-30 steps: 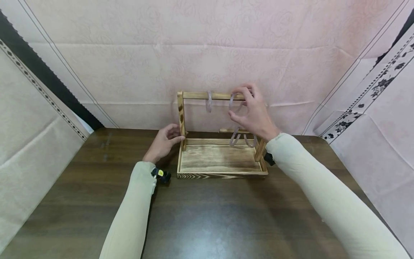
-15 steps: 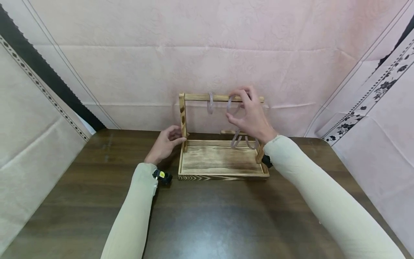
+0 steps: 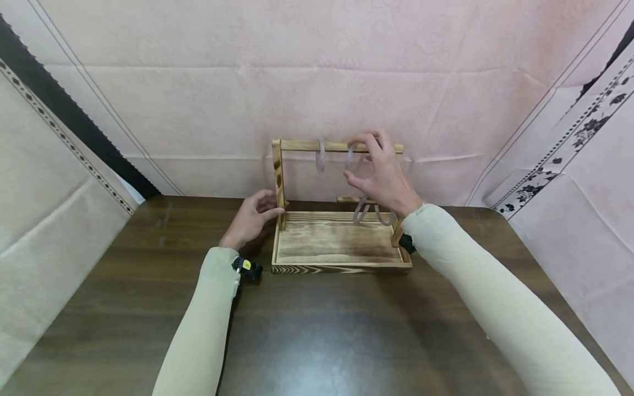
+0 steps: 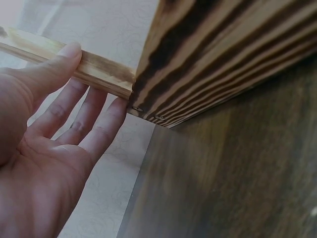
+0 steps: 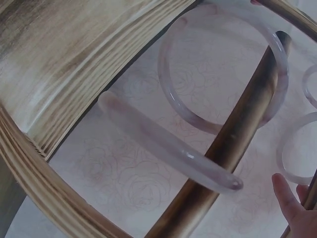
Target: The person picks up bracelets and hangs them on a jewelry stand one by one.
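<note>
A wooden rack with a tray base (image 3: 327,268) stands on the table. On its left, my left hand (image 3: 249,221) grips the upright post (image 4: 106,72), thumb on one side and fingers behind. My right hand (image 3: 382,179) pinches a pale translucent bangle (image 3: 349,158) at the upper bar (image 3: 297,146), its thumb low on the ring. Farther left on that bar hangs another bangle (image 3: 320,157). Two more bangles hang from the lower bar (image 5: 247,111): one shows its round face (image 5: 171,96), the other is nearly edge-on (image 5: 168,148).
A dark brown wooden table (image 3: 317,330) carries the rack near its back edge. Pale patterned cloth (image 3: 317,99) hangs close behind, with more cloth (image 3: 584,236) at both sides. The rack's right post (image 3: 397,235) is partly hidden by the right forearm.
My right hand and its bangle have shifted slightly left along the upper bar. The left hand keeps its hold on the post.
</note>
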{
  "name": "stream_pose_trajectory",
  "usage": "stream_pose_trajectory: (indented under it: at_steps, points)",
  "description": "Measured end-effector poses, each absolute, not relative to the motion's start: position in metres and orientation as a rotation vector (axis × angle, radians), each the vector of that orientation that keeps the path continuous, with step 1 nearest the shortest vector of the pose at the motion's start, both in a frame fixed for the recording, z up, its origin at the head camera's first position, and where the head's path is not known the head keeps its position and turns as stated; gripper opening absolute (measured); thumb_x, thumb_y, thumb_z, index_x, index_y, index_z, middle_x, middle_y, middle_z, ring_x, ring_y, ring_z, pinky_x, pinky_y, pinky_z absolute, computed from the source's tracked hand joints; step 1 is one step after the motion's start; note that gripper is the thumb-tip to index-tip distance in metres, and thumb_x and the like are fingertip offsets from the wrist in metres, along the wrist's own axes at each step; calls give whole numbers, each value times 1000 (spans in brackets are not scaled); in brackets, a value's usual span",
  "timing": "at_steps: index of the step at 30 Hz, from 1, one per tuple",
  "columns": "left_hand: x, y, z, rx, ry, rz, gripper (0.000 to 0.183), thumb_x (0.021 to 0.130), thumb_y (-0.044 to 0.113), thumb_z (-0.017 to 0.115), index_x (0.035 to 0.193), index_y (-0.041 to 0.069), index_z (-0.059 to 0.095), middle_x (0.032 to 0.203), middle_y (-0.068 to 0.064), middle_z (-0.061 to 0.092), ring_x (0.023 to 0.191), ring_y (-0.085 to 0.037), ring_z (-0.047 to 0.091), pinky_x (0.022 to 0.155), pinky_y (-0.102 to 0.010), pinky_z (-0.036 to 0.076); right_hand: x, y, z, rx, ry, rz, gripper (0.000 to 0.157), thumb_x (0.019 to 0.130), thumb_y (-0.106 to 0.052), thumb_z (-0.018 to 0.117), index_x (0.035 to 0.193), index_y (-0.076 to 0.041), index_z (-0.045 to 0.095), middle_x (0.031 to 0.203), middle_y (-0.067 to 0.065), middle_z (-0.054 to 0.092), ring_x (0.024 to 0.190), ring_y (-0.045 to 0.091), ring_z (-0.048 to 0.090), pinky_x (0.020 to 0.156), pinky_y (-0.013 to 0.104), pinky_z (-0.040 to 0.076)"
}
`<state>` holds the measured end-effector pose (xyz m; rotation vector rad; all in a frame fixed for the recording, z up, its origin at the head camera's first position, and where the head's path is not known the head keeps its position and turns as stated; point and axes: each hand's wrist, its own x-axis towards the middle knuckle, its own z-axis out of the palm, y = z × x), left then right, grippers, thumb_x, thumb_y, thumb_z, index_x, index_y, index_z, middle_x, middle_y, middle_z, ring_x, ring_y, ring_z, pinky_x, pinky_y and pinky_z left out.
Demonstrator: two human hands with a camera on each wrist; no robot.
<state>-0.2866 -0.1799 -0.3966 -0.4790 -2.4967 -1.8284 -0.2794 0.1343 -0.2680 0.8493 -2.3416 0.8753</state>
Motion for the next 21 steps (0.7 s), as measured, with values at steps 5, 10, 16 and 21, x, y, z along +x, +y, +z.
stream_pose_trajectory:
  at_steps: [5,10,16,21]
  points:
    - [-285,-183,-395,-465,-2507,-1824,35,99,11,67,131,1,57,133,-21,67,122,-33,63,91,-18,49,-277,133,-265,853,-2359,878,56,83,-6,81,132,-9,53,138,13,47,129,25,50,103,44,54]
    - [-285,-186,-395,-479,-2507,-1794,32,98,13,68,127,2,59,130,-19,69,119,-30,65,91,-17,49,-273,132,-262,853,-2391,899,63,83,-5,82,137,-8,51,142,13,48,133,26,49,105,44,53]
    - [-284,-183,-393,-475,-2517,-1771,33,98,14,68,128,3,59,129,-17,69,119,-30,65,99,-30,51,-267,136,-258,861,-2425,897,71,84,-8,82,145,-6,46,150,12,47,139,27,46,110,46,48]
    - [-277,-178,-387,-434,-2584,-1642,41,100,19,67,137,6,54,134,-15,64,125,-31,60,109,-46,47,-252,150,-253,837,-2452,812,76,87,-21,82,151,-10,43,161,11,40,148,28,37,119,52,36]
